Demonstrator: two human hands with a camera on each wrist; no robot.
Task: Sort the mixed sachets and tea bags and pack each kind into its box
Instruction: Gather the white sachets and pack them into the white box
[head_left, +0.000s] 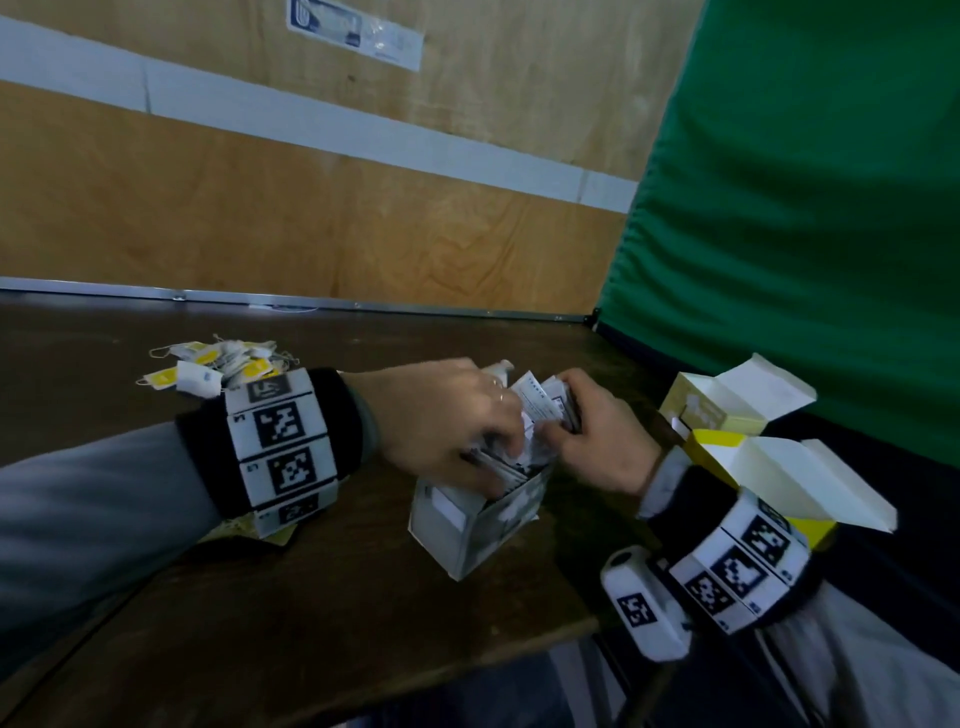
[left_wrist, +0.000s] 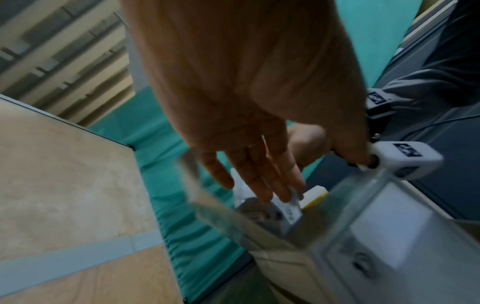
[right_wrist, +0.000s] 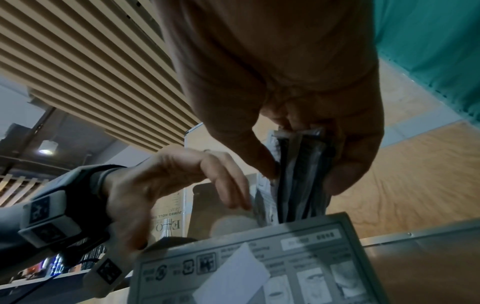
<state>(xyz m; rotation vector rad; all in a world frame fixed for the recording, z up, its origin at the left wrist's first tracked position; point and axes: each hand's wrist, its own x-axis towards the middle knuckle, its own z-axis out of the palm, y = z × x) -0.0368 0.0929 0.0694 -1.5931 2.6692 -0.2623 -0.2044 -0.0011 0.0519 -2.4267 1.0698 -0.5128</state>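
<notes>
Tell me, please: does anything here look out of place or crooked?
The grey box stands tilted, not flat on the table, while both hands work sachets into it. Some sachets stick out unevenly. Tea bags lie in a loose heap behind.

Looking up from under the right hand (right_wrist: 298, 115) here. Thumb on one side and fingers on the other are clamped on a bundle of dark sachets (right_wrist: 302, 174) that stand on end, lower ends down inside the open top of a grey box (right_wrist: 259, 265). The box wall facing the camera has printed icons, small panels of pictures and a white label stuck on crooked. The left hand (right_wrist: 182, 185) comes in from the left with a marker-covered band (right_wrist: 44, 218) on its wrist, fingers bent down over the box opening just beside the sachets; blurry, so can't tell if it touches them. Slatted ceiling (right_wrist: 91, 61) above, green curtain (right_wrist: 428, 51) at the upper right.
</notes>
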